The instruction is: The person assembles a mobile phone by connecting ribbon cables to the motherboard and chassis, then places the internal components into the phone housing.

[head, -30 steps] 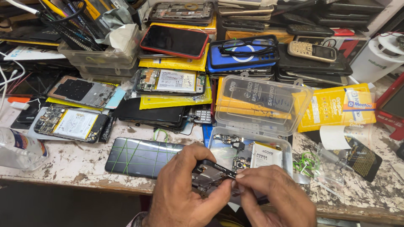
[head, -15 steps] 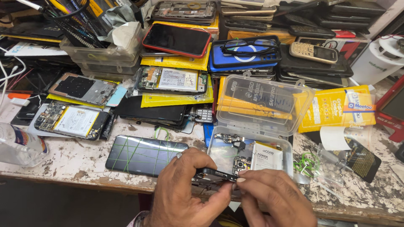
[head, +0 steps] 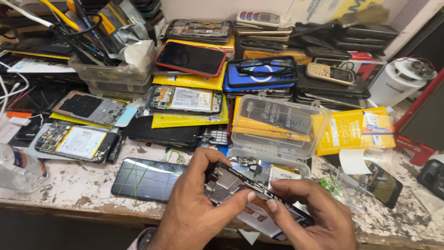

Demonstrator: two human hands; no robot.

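Both hands meet at the front edge of a worn, paint-chipped workbench (head: 69, 190), gripping an opened phone (head: 249, 192) that is tilted from upper left to lower right just above the bench. The left hand (head: 194, 208) is curled around the phone's upper end, fingers wrapped over its top edge and the thumb pressed flat on the exposed metal inside. The right hand (head: 314, 217) is also partly closed, its thumb and fingertips pinching the long dark side frame near the middle, with the palm under the lower end. Just left of the hands lies a cracked dark screen panel (head: 148, 178) flat on the bench. Right behind the phone stands a clear plastic box (head: 280, 122) with its lid raised, small parts visible in the tray below. Further back are a red-edged phone (head: 190, 59), a blue phone with black glasses (head: 264, 67) resting on it, and stacks of other phones and yellow packets.
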